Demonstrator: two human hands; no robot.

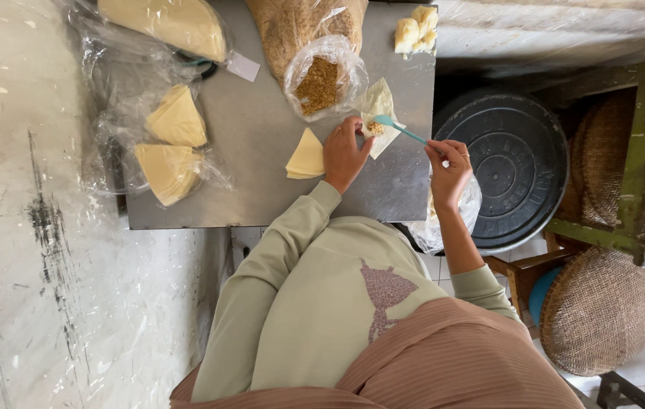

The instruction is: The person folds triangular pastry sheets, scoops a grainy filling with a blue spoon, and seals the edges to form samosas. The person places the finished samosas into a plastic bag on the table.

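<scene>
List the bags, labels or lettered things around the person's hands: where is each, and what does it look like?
Small clear bag: before the left hand, holds brown crumbs.
Large clear bag: table's far edge, same brown filling.
Clear bags: table's left, hold pale yellow wrapper stacks.
White tag: small rectangle beside them.
Dark round lid: right of the table, raised lettering.

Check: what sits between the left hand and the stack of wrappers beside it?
Head view: nothing. Bare metal table separates the left hand from the wrapper stack; the hand's edge nearly touches it.
</scene>
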